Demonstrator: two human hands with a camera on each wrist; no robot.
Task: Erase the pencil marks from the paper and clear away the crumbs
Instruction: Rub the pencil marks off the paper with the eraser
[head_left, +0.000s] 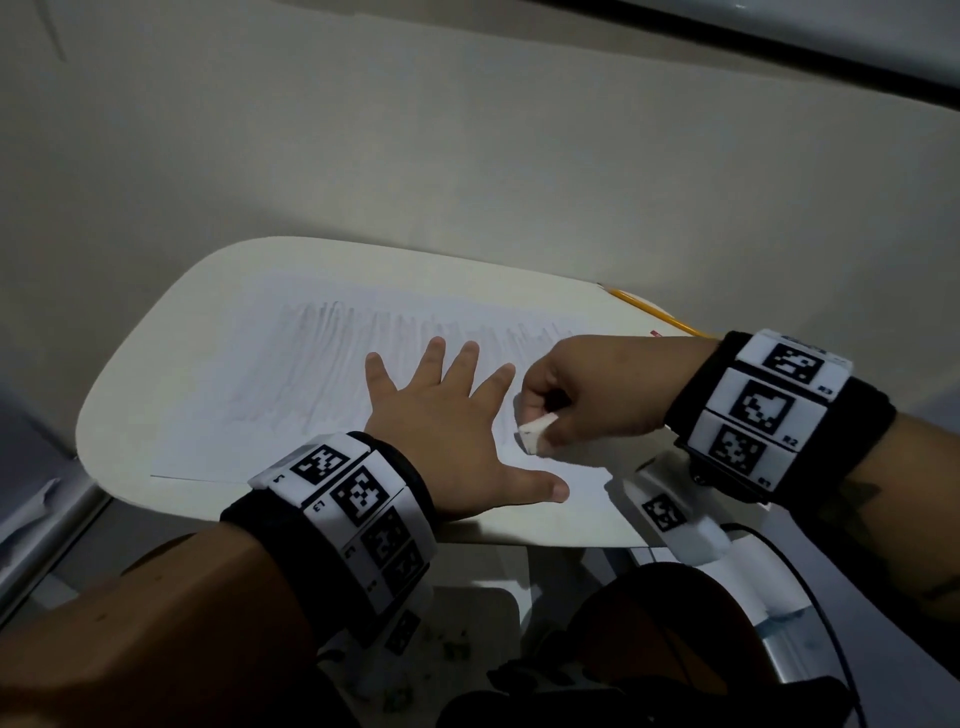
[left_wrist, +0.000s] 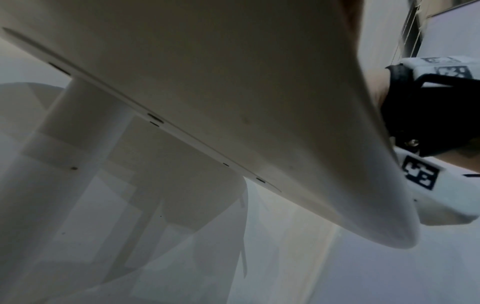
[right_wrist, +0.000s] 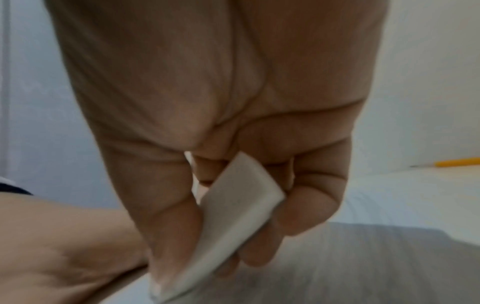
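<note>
A white sheet of paper (head_left: 291, 384) with faint grey pencil shading lies on a small cream tablet desk (head_left: 156, 364). My left hand (head_left: 452, 415) lies flat on the paper, fingers spread and straight. My right hand (head_left: 571, 395) grips a white eraser (head_left: 535, 434) between thumb and curled fingers, just right of the left hand. In the right wrist view the eraser (right_wrist: 233, 222) sits pinched in my right hand (right_wrist: 221, 205), its lower end down at the paper (right_wrist: 363, 267). The left wrist view looks under the desk (left_wrist: 207, 82) and shows none of my left fingers.
A yellow pencil (head_left: 654, 312) lies at the desk's far right edge, also visible as the pencil (right_wrist: 457, 161) in the right wrist view. A plain wall stands behind the desk. A chair frame and a cable sit below at the right.
</note>
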